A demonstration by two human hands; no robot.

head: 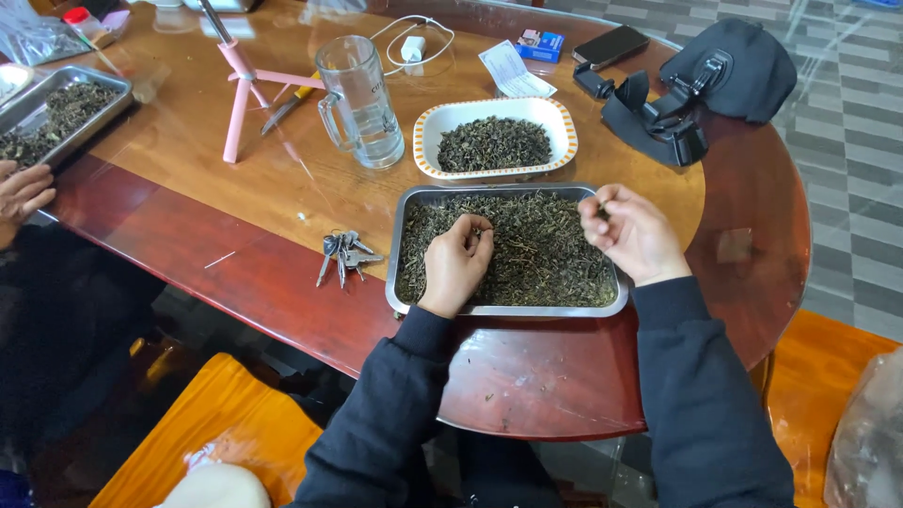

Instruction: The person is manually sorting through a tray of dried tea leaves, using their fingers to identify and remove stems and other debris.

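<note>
Left hand (456,259) curled, fingertips pinched together down in loose tea leaves (527,254) in steel tray (508,309). Right hand (632,233) raised over tray, thumb and forefinger clamped on small dark bit. Tray mostly full, so bulk seems unsorted. Beyond: white dish (496,111) holds small dark pile.

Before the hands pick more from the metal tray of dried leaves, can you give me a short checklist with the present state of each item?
1. Left hand rests on the dried leaves inside the metal tray: ok.
2. Right hand is raised over the tray's right side, fingers pinched together: ok. Whether it holds a piece: cannot tell.
3. Tray lies flat on the table, near the edge but fully on it: ok.
4. White dish with orange rim stands just behind the tray, within reach: ok.
5. Keys lie apart, left of the tray: ok.
6. Glass mug stands upright: ok.
</note>
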